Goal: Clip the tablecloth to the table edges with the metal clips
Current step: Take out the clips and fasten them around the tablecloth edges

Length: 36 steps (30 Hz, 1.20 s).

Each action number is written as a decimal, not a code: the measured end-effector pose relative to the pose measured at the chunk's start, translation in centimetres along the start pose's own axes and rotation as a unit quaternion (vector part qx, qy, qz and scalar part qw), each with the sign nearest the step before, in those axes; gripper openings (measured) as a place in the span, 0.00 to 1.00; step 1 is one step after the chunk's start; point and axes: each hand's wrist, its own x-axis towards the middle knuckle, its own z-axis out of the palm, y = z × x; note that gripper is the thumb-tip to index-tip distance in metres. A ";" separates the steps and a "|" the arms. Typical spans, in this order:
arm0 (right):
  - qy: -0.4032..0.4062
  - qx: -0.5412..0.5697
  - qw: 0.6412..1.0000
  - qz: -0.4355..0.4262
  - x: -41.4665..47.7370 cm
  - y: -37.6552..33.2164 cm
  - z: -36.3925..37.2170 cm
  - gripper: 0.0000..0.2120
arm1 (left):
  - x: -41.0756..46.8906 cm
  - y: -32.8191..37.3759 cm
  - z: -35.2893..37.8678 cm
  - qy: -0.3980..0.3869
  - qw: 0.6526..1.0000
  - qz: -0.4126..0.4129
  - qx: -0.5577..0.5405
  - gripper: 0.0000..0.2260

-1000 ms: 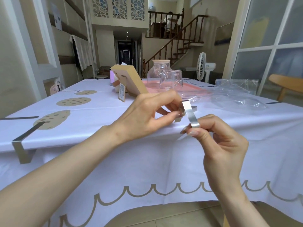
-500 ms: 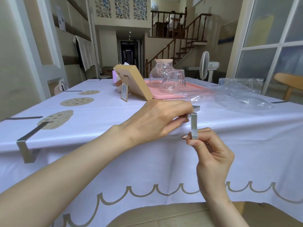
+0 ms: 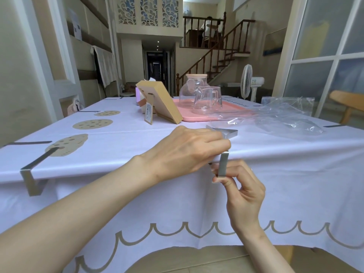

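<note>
Swung upright since a second ago, the clip (image 3: 223, 164) now stands against the worktop (image 3: 128, 134) edge instead of slanting in the air. Far to my left, a fitted clip (image 3: 32, 174) already grips the tablecloth (image 3: 157, 205) over that same edge. My left hand (image 3: 189, 152) lies on the cloth, fingers curled to pinch the clip's top at the lip. Its long axis runs straight down the hanging cloth. My right hand (image 3: 243, 187), just below, pinches its lower end between thumb and fingertips. A spare clip (image 3: 226, 133) lies just beyond my left knuckles. The next push, I judge, goes away from me, onto the edge
</note>
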 end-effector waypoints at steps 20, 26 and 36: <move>-0.196 -0.196 0.960 -0.049 4.8 -1.6 -3.1 0.20 | 1.0 0.8 0.4 -0.305 0.921 -0.242 0.033 0.33; -0.196 -0.181 0.963 -0.040 4.8 -1.5 -3.1 0.18 | -0.1 1.3 0.0 -0.319 0.917 -0.240 -0.007 0.26; -0.196 -0.184 0.963 -0.032 5.0 -1.4 -3.1 0.15 | -0.8 1.1 -1.3 -0.307 0.904 -0.277 -0.111 0.29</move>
